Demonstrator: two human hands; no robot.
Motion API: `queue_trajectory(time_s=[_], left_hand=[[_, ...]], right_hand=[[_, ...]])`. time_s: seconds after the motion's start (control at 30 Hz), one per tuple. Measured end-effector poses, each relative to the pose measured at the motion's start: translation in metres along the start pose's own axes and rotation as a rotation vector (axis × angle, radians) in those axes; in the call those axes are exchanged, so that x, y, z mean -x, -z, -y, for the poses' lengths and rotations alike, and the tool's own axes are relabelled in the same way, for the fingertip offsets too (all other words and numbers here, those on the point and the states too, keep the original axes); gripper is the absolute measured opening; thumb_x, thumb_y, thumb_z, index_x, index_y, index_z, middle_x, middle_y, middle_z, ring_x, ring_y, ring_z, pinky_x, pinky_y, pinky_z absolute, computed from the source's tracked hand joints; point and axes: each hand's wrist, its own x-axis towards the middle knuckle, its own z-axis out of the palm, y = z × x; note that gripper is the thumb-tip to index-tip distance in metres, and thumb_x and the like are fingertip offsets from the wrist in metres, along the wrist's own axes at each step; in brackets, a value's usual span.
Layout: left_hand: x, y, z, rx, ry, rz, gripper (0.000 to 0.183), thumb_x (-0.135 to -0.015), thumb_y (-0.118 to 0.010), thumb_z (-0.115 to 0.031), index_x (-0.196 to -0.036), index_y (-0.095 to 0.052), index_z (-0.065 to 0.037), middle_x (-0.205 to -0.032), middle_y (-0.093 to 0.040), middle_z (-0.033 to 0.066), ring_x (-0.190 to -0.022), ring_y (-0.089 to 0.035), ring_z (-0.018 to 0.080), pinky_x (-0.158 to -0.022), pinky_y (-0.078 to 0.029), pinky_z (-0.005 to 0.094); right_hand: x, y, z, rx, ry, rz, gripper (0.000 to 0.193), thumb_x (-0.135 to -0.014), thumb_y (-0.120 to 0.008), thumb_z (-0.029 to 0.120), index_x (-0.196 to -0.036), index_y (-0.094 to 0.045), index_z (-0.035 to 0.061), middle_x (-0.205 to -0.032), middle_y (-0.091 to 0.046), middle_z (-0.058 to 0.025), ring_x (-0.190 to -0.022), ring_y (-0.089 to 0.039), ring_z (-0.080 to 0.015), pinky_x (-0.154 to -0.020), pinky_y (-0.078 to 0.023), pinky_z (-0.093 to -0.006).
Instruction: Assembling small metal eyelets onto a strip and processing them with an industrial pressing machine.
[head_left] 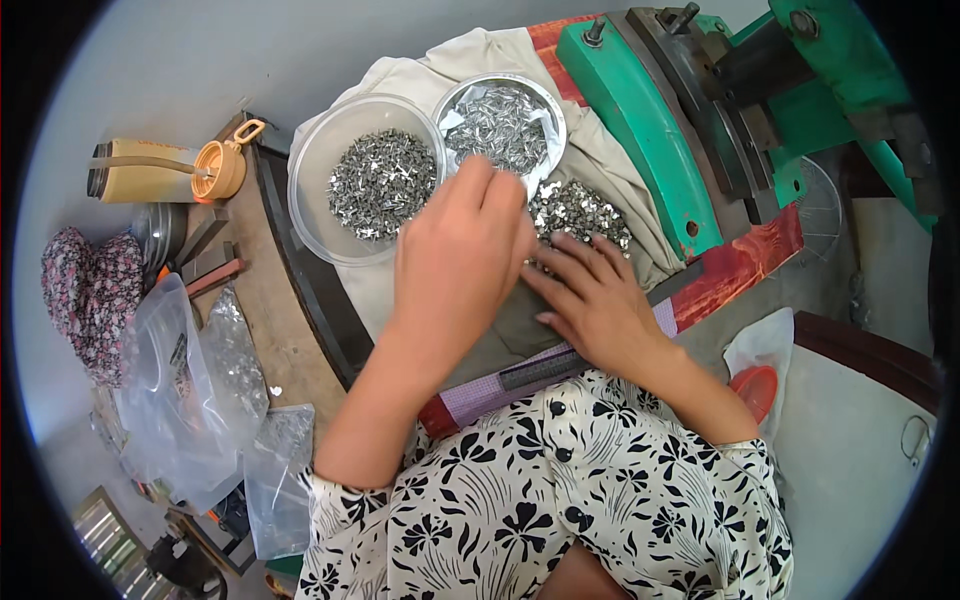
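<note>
My left hand [463, 245] is raised over the cloth, just before a round metal bowl [440, 108] of thin shiny metal pins [500, 125]. Its fingers are curled closed, and whatever they hold is hidden. My right hand [600, 310] rests with fingers apart at the near edge of a loose heap of small metal parts [580, 213]. To the left of my left hand stands a clear plastic tub [305, 215] holding many small grey metal pieces [380, 185]. Cloth [400, 80] lies under the bowl, tub and heap.
A heavy green machine [640, 130] stands at the right, close to the heap. On a side table at the left are a bottle with an orange cap [220, 170], a flowered cloth [90, 290] and clear plastic bags [180, 390]. A red round container [755, 390] sits at lower right.
</note>
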Motion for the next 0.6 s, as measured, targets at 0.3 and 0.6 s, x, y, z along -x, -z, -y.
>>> queue_trajectory(time_s=[0.3,0.6], left_hand=[[0.026,-0.014,0.003,-0.017,-0.167,0.036,0.030,-0.080,-0.063,-0.006,-0.110,-0.063,-0.001,-0.099,-0.059,0.0080,-0.090,-0.063,0.0245,-0.075,-0.053,0.0349],[0.110,-0.012,-0.003,0.084,-0.009,0.405,0.037,-0.086,-0.054,-0.008,-0.122,-0.062,-0.002,-0.141,-0.053,0.0128,-0.132,-0.049,0.0306,-0.111,-0.037,0.0437]], right_hand=[[0.033,0.011,-0.005,-0.057,-0.100,-0.117,0.051,-0.079,-0.072,0.011,-0.129,-0.061,0.0135,-0.139,-0.053,-0.0098,-0.133,-0.047,-0.0294,-0.113,-0.028,-0.0516],[0.017,0.006,-0.004,0.069,-0.130,-0.087,0.036,-0.082,-0.073,0.020,-0.118,-0.068,0.0177,-0.145,-0.049,-0.0034,-0.141,-0.034,-0.0277,-0.113,-0.021,-0.0544]])
